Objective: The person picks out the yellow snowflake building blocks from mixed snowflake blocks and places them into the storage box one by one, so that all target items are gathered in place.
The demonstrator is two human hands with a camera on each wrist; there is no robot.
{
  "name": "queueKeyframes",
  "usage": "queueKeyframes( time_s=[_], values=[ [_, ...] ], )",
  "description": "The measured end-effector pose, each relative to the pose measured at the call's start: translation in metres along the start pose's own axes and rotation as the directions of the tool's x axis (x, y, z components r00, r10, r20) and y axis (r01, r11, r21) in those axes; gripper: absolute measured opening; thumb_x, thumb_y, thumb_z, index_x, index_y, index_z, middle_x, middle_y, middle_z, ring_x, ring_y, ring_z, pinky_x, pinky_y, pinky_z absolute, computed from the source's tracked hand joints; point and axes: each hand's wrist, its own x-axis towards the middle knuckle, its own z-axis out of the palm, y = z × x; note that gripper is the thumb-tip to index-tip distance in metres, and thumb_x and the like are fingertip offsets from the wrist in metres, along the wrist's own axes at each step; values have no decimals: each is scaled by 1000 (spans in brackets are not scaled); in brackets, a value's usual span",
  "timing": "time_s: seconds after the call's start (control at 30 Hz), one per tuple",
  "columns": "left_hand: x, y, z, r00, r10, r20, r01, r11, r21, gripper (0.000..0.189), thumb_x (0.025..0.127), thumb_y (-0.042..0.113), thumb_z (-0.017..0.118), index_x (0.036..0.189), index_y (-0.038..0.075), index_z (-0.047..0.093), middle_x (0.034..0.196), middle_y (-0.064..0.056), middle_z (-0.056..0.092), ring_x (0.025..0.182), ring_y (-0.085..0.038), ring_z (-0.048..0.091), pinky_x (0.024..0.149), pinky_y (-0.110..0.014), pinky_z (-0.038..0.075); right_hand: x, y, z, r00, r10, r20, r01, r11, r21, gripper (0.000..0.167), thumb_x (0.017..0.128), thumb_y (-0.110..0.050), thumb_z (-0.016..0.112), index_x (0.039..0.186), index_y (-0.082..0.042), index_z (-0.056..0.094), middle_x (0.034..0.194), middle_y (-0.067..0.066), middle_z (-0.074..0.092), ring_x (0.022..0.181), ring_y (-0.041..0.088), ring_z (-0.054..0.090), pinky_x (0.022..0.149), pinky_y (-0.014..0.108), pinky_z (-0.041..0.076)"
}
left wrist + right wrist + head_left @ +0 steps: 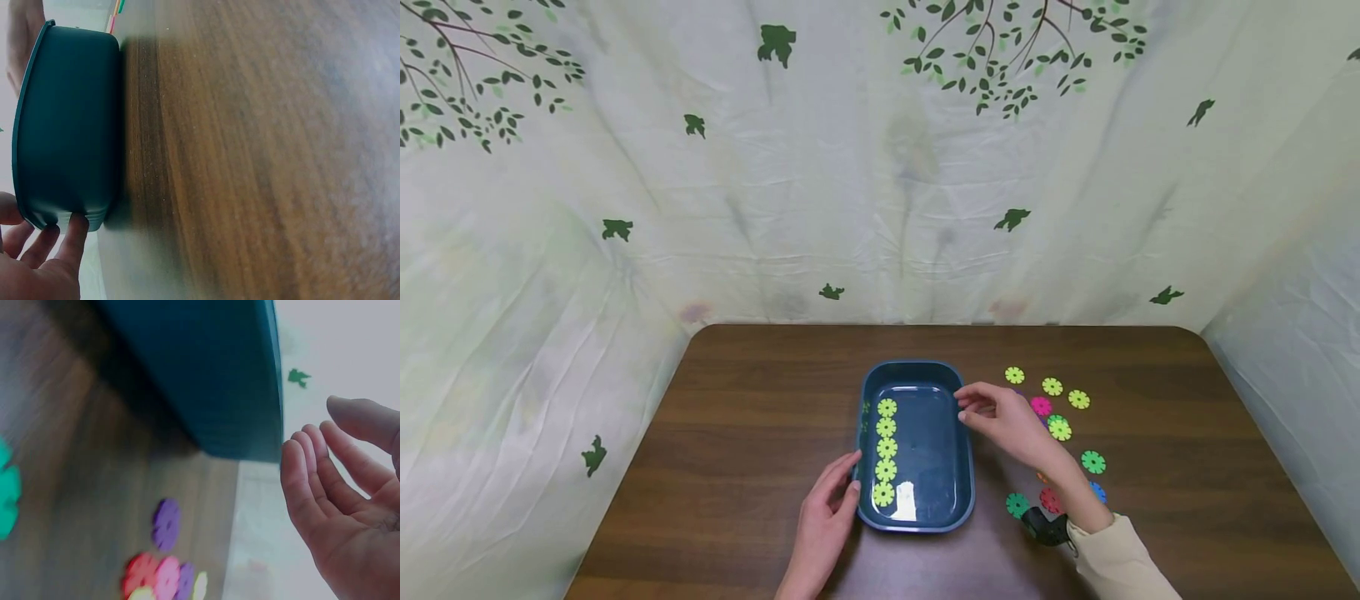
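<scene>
yellow discs (pixel 887 448): five lie flat in one row inside the tray (pixel 932 450), along its left long side, v. close together; prob. set so that the rest of the floor is left bare.
tray: upright on the tabletop (pixel 737 467), long sides running away from you; prob. put centrally so you can reach it from either side.
left hand (pixel 827 508): your fingers lie fairly straight vs. the outer wall, touching, not wrapped round it; likely there to steady the tray.
right hand (pixel 1011 421): your fingers are loosely bent, thumb apart, nothing seen btwn them; tips are just by the right rim, can't tell if touching.
loose discs (pixel 1093 462): mixed colours, incl. more yellow, scattered right of the tray, some overlapping, some part-hidden; prob. on that side for easy reach w/ your right hand.
purple disc (pixel 166 525): flat on the tabletop nr the tray, per right wrist view.
</scene>
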Motion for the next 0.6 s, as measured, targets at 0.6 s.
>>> queueKeyframes(
  time_s=[0.6],
  values=[
    [0,-1,1,999,28,-21,-28,999,-18,40,95,5,62,133,18,62,136,3,55,117,-18,57,88,-26,53,-49,47,-21,990,-2,-139,-11,996,-94,35,86,-3,75,120,-6,66,105,7,68,94,20,62,80,32,56]
  ],
)
